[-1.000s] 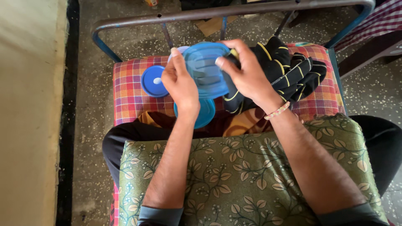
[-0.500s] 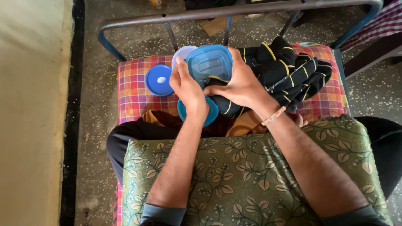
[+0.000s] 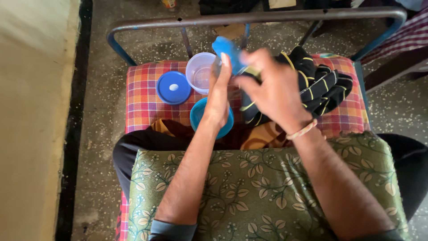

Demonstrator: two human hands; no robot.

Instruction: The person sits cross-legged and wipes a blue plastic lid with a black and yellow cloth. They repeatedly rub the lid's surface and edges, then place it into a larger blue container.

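Blue lid [image 3: 226, 50], upper centre of frame, pinched between left hand [image 3: 218, 96] and right hand [image 3: 272, 91] fingers above clear tub [image 3: 199, 72] and checked cloth [image 3: 145, 96]; edge-on grip looks slight, so it may drop.

A bed with a red checked cover [image 3: 142, 96] is framed at its far edge by a blue-grey metal rail [image 3: 249, 18]. Near the far left corner a round blue lid [image 3: 173, 87] is laid flat, with a clear round tub [image 3: 199, 72] just beside it. A black striped garment [image 3: 321, 85] is heaped toward the far right corner.
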